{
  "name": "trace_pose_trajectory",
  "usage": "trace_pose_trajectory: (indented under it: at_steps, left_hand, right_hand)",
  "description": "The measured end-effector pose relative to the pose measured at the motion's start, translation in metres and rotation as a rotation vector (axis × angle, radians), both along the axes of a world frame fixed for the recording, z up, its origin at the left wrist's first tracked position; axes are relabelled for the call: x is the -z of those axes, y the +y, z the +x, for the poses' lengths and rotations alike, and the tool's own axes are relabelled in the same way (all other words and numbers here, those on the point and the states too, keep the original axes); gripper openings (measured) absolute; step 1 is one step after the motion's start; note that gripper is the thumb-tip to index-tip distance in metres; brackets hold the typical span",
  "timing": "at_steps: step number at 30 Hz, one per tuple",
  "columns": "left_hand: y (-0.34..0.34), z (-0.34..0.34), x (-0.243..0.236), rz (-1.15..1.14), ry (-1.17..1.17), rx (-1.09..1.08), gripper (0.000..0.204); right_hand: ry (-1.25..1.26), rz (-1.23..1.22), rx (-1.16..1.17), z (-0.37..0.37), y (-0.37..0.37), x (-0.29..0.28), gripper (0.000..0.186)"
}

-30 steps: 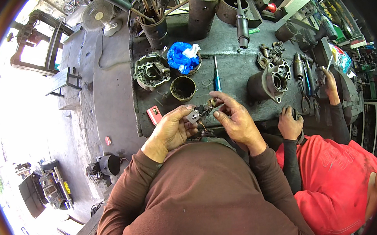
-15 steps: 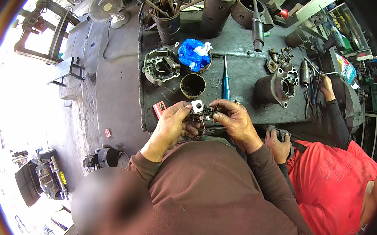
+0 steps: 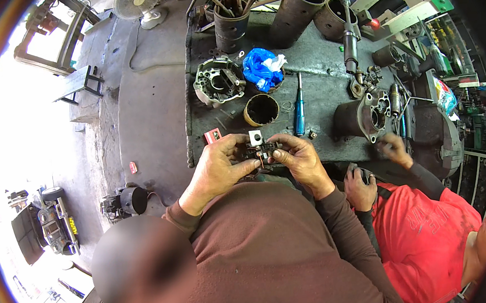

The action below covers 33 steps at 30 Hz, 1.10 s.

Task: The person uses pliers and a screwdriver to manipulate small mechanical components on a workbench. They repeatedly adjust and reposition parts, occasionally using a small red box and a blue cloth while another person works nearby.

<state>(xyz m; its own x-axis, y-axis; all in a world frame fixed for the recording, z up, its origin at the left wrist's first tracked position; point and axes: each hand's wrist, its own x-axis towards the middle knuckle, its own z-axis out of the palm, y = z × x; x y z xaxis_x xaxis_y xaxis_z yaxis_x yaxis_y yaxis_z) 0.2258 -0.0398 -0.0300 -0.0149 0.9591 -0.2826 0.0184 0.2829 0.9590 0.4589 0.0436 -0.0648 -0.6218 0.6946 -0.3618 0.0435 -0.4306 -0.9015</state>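
Note:
Close to the bench's near edge, I hold a small dark metal part with a copper-coloured lead (image 3: 265,150) between both hands. My left hand (image 3: 217,165) pinches its left side, with the thumb along the lower edge. On the other side, the thumb and fingers of my right hand (image 3: 304,164) close around its right end. A white square piece (image 3: 254,135) with a dark round centre stands at the top of the part, by my left fingertips. Fingers hide some of the part. A red and white small box (image 3: 212,135) lies just beyond my left hand.
On the dark bench (image 3: 318,95) are a brown-rimmed can (image 3: 261,109), a blue screwdriver (image 3: 299,109), a metal housing (image 3: 217,81), a blue plastic bag (image 3: 261,68) and a cylindrical casing (image 3: 356,118). A co-worker in red (image 3: 423,234) sits close on my right.
My left thumb has moved onto the lower edge of the part. The co-worker's far hand has moved away from the tools toward their body. The whole view has shifted slightly.

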Motion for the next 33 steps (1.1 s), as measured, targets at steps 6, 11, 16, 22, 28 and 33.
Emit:
trace_pose_trajectory:
  at_steps: [6, 11, 16, 22, 28, 33]
  left_hand:
    - [-0.023, -0.041, 0.018, 0.034, 0.169, -0.072, 0.049]
    - [-0.031, -0.076, 0.028, -0.025, 0.177, -0.088, 0.044]
    - [-0.027, -0.090, 0.028, 0.077, 0.309, -0.046, 0.045]
    - [-0.025, -0.087, 0.028, 0.141, 0.343, -0.081, 0.044]
    - [-0.026, -0.084, 0.026, 0.131, 0.352, -0.029, 0.043]
    - [-0.021, -0.080, 0.021, 0.228, 0.395, -0.035, 0.043]
  right_hand:
    - [-0.581, 0.854, -0.060, -0.012, 0.011, -0.039, 0.039]
    - [-0.803, 1.232, -0.181, -0.023, 0.043, -0.054, 0.033]
    - [-0.945, 1.254, -0.298, -0.040, 0.053, -0.045, 0.034]
    - [-0.919, 1.143, -0.261, -0.040, 0.047, -0.044, 0.035]
    - [-0.907, 1.089, -0.227, -0.039, 0.040, -0.037, 0.035]
    - [-0.800, 0.961, -0.149, -0.039, 0.030, -0.049, 0.041]
